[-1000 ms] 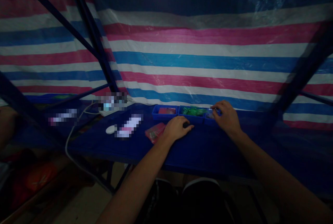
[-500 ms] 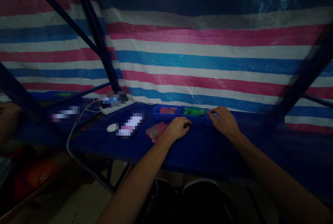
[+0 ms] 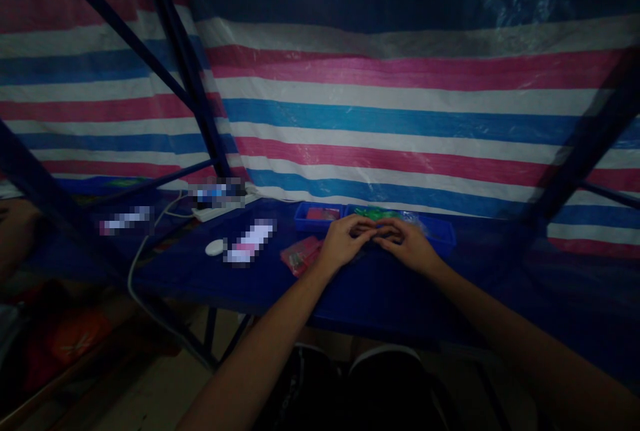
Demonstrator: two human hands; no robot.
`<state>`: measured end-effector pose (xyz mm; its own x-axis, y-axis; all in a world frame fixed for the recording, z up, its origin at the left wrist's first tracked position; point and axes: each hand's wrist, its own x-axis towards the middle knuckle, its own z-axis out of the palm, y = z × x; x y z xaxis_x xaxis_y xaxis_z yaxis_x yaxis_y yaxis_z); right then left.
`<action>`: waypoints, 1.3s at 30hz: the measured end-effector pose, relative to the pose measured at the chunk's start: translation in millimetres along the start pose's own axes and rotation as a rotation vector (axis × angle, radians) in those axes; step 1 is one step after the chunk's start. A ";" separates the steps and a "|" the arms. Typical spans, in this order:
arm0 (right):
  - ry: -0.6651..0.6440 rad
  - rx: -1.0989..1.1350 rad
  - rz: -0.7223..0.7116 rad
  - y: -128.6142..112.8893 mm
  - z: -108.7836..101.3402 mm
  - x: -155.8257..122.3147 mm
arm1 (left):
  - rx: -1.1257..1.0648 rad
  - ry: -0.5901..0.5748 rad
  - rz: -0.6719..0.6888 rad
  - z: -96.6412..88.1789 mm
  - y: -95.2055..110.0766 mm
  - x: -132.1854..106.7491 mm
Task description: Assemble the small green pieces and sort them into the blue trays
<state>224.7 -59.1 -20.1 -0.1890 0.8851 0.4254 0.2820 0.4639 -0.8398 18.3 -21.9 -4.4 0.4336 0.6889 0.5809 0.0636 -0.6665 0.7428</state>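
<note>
My left hand (image 3: 346,239) and my right hand (image 3: 406,241) meet over the blue table, just in front of a row of blue trays. Their fingers are curled and the fingertips come together; whatever lies between them is too small or dark to make out. Behind my hands, one tray holds green pieces (image 3: 373,211), partly hidden by my fingers. The right-hand tray (image 3: 443,234) has clear plastic items (image 3: 413,219) in it. To the left, another tray (image 3: 300,217) holds flat reddish pieces (image 3: 323,214). Beside my left forearm lies a pink plastic bag (image 3: 303,254) with small items inside.
A white round case (image 3: 215,247) and a blurred-out phone-like object (image 3: 251,241) lie on the left of the table (image 3: 380,297). Behind them is a white power strip (image 3: 225,205) with a cable (image 3: 143,247). Blue metal posts (image 3: 200,104) stand left and right. Another person's arm (image 3: 15,231) shows at far left.
My right hand has come back from the right-hand tray, moving left and toward me to meet my left hand. My left hand has shifted slightly, its fingers now against the right hand's.
</note>
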 end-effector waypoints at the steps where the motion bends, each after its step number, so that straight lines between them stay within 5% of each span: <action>1: 0.003 0.047 0.025 1.8 1.2 0.4 | -0.021 -0.003 -0.013 0.8 -0.5 -0.1; 13: 0.121 0.059 0.030 5.1 -2.2 3.5 | 0.055 -0.038 -0.062 3.3 -15.8 -0.1; 39: 0.045 0.113 0.028 12.3 -1.5 3.9 | 0.071 -0.121 -0.022 3.0 -8.3 -1.7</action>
<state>228.9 -49.9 -28.3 -0.1391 0.8996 0.4140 0.1783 0.4340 -0.8831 19.8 -18.4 -12.6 0.5366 0.6667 0.5173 0.1358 -0.6732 0.7269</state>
